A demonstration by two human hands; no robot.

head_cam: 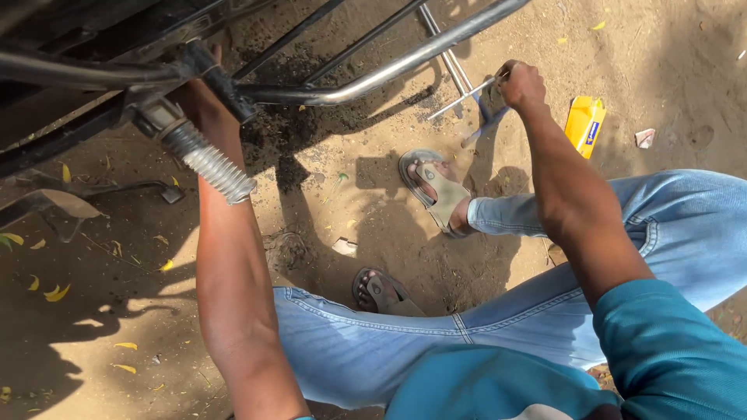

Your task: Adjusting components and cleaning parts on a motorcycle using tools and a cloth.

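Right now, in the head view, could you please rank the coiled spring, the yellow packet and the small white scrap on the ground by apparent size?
1. Coiled spring, though it sits nearer the camera, so its lead is unsure.
2. Yellow packet.
3. White scrap.

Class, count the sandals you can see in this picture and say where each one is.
2. One sandal on the sandy ground at centre, below the right hand; the other sandal lower, partly hidden by the jeans.
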